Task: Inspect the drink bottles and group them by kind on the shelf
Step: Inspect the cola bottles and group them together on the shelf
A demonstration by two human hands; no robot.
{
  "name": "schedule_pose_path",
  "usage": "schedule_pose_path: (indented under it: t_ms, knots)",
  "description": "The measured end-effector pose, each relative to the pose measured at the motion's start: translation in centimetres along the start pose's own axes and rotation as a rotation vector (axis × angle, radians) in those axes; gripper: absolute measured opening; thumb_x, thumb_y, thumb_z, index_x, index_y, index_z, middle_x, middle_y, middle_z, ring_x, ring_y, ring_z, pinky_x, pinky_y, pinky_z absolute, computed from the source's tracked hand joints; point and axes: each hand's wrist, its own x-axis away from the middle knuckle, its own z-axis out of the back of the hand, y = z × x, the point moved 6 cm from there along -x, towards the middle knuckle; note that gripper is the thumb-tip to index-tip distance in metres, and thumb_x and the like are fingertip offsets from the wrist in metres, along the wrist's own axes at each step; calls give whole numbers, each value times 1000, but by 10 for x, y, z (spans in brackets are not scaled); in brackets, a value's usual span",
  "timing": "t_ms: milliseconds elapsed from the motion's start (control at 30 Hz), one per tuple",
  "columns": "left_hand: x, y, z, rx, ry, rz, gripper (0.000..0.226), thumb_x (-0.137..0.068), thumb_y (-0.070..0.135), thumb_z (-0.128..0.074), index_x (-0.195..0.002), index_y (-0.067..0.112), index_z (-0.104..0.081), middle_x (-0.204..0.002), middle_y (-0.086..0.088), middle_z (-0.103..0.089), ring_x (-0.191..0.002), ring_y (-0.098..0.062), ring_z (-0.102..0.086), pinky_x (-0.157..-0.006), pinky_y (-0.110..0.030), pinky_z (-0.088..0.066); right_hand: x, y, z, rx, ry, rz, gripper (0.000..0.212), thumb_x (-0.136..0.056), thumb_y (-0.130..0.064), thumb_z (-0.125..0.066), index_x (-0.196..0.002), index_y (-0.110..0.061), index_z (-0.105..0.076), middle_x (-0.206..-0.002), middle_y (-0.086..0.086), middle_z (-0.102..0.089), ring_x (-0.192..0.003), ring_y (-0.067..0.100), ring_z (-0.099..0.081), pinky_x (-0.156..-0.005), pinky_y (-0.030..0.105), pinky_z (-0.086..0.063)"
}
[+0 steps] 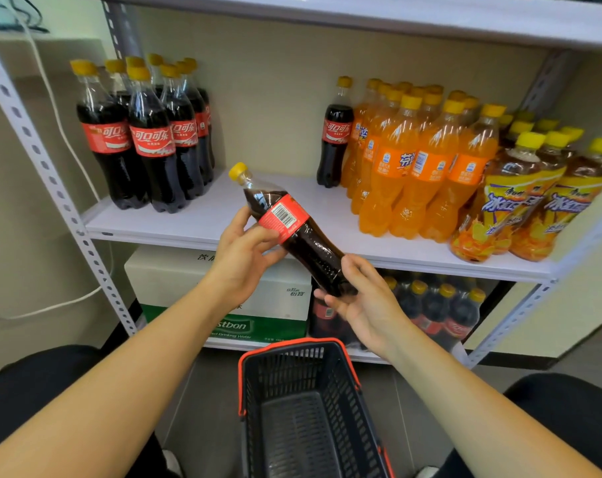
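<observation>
Inspection was the step in hand, as I judged it from my remote seat. The cola bottle point(292, 232) was held tilted in front of the shelf point(223, 215), yellow cap up and to the left, barcode side of the red label turned toward the camera. The left hand point(244, 257) gripped it at the label, thumb and fingers curled round the body. The right hand point(365, 301) lay palm-up under the base, fingers loosely extended, cradling rather than clasping.

On the shelf, the cola group point(151, 139) stood at the left end. A wide bare stretch separated it from a stray cola point(335, 139), which stood just beside the orange sodas point(413, 167). The iced teas point(534, 201) were crowded at the far right. A basket point(341, 391) sat on the floor below the hands.

Next, I reckoned, the bottle needed righting and carrying left to stand beside its fellows. That called for a firm hold with the left hand and a gentle landing, since those bottles stood packed close and a knock could topple them. The stray cola looked likely to want the same trip.
</observation>
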Motion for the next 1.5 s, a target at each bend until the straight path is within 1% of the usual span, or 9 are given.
schedule_pose_path:
  t_ms: [200, 333, 500, 633, 767, 867, 1133, 1367, 1500]
  knots:
    - [3, 3, 4, -156, 97, -44, 58, -81, 17, -78, -133, 11, -54, -114, -9, -64, -104, -17, -71, -93, -46, -59, 2, -2, -2, -26, -31, 10, 61, -79, -17, -78, -136, -18, -57, -127, 21, -63, -85, 29, -74, -67, 31, -61]
    - [4, 4, 1, -183, 85, -29, 38, -81, 25, -76, -117, 20, -64, -110, -6, -61, -97, -12, -67, -88, -35, -58, 5, 1, -1, -12, -43, -38, 40, -84, -32, -73, -121, -20, -64, -112, 19, -66, -65, 26, -70, -55, 26, -58]
    - [3, 4, -5, -25, -64, -9, 62, -80, 4, -61, -137, 24, -47, -108, -10, -59, -103, -26, -61, -97, -48, -53, 4, 10, -2, 78, -65, -144, 65, -87, -64, -56, -131, -16, -61, -107, 20, -75, -59, 18, -67, -51, 25, -55]
    - [4, 5, -10, -8, -112, -46, 67, -81, -3, -65, -135, 30, -40, -99, -9, -66, -104, -29, -62, -88, -44, -56, 2, 11, 0, 35, -47, -218, 78, -83, -71, -52, -130, -10, -63, -111, 21, -75, -80, 23, -76, -62, 30, -60]
    - [6, 6, -4, -77, 9, -55, 78, -78, 4, -78, -143, 27, -40, -118, -20, -64, -111, -31, -66, -90, -51, -58, 2, 0, -8, -133, -145, -116, 46, -88, -30, -72, -129, -10, -67, -134, 19, -64, -116, 30, -69, -87, 43, -60]
    - [7, 5, 1, -170, 99, -84, 72, -76, 18, -85, -137, 29, -50, -123, -9, -66, -112, -23, -68, -85, -48, -61, 1, -2, -6, -113, -135, -45, 56, -82, -4, -74, -137, -6, -59, -139, 21, -59, -120, 31, -67, -90, 42, -59]
    - [0, 6, 0, -79, 51, -22, 57, -82, 19, -65, -134, 33, -47, -100, 7, -70, -91, -14, -69, -80, -36, -59, 2, 9, -5, -123, -93, -109, 37, -85, -26, -71, -119, -12, -71, -110, 18, -74, -100, 33, -74, -81, 41, -64]
    - [5, 12, 5, -87, 128, -42, 62, -79, 17, -73, -133, 27, -45, -99, 3, -72, -95, -24, -69, -80, -42, -59, 2, 18, 1, 196, -131, -205, 58, -85, -54, -64, -128, -16, -64, -122, 21, -72, -110, 35, -72, -93, 50, -59]
    - [11, 14, -2, -247, 101, -100, 64, -75, 17, -80, -130, 28, -50, -103, -1, -74, -98, -22, -72, -81, -42, -61, -3, 6, 1, 571, -64, 39, 78, -77, -46, -81, -147, -25, -52, -134, -2, -66, -118, 13, -65, -102, 38, -52]
